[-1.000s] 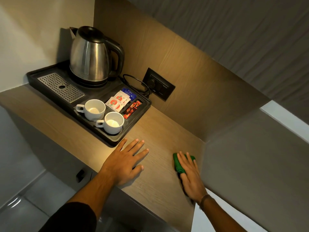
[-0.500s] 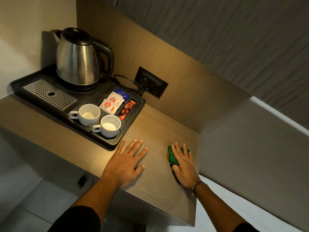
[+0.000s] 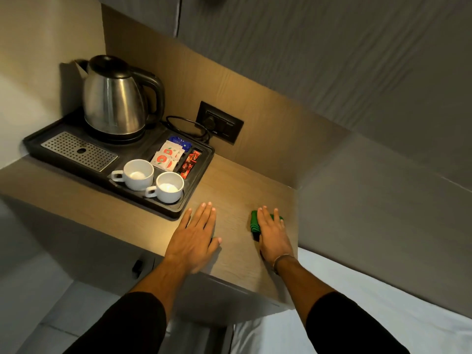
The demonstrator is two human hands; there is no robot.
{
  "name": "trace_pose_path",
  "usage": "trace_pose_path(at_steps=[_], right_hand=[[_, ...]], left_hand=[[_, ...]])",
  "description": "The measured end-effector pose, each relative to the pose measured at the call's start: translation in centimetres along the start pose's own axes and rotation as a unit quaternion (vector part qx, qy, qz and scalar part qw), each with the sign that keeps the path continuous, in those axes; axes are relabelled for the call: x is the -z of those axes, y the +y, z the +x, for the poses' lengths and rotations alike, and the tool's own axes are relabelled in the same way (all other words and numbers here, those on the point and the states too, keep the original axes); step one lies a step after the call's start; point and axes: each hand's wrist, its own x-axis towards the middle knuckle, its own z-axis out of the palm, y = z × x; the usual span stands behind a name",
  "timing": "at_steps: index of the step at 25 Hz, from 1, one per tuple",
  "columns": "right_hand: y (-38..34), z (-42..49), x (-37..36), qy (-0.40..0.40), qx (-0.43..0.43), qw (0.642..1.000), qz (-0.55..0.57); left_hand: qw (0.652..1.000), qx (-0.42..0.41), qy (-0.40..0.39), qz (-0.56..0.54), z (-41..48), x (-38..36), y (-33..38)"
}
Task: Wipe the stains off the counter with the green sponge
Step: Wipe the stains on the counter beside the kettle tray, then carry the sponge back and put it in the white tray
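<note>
The green sponge (image 3: pixel 254 222) lies on the wooden counter (image 3: pixel 237 190) near its right end, mostly covered by my right hand (image 3: pixel 272 232), which presses flat on top of it with fingers together. Only the sponge's left edge and a bit by the fingertips show. My left hand (image 3: pixel 195 237) rests palm down on the counter to the left, fingers spread, holding nothing. No stains can be made out on the wood in this light.
A black tray (image 3: pixel 178 210) stands just beyond my left hand, carrying a steel kettle (image 3: pixel 113 98), two white cups (image 3: pixel 138 172), sachets (image 3: pixel 167 155) and a drip grate. A wall socket (image 3: pixel 221 122) with the kettle's cord sits behind. A grey wall bounds the counter's right end.
My right hand and the sponge have slid slightly away from me along the counter. The left hand stays planted. The camera has shifted, so the whole scene sits differently in view.
</note>
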Motion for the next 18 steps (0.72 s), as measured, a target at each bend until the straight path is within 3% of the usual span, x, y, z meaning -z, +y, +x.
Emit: trace_pose_path(at_steps=[3,8,13,18], right_hand=[[-2.6,-4.5,-0.8,0.027,0.02,0.999,-0.013],[-9.2,-13.0,-1.8,0.057,0.122,0.99,-0.034],[-17.8,-22.4,-3.4,0.078,0.241,0.967,-0.022],[-27.0,-33.7,-7.5,0.066,0.366,0.928,0.005]], left_hand=[[1.0,0.017,0.013,-0.008,-4.2,0.8,0.5],[0.994,0.097,0.04,-0.011,-16.4,1.5,1.0],[0.975,0.218,0.052,0.004,-33.3,-0.7,1.2],[0.933,0.355,0.055,0.003,-52.8,-3.6,2.9]])
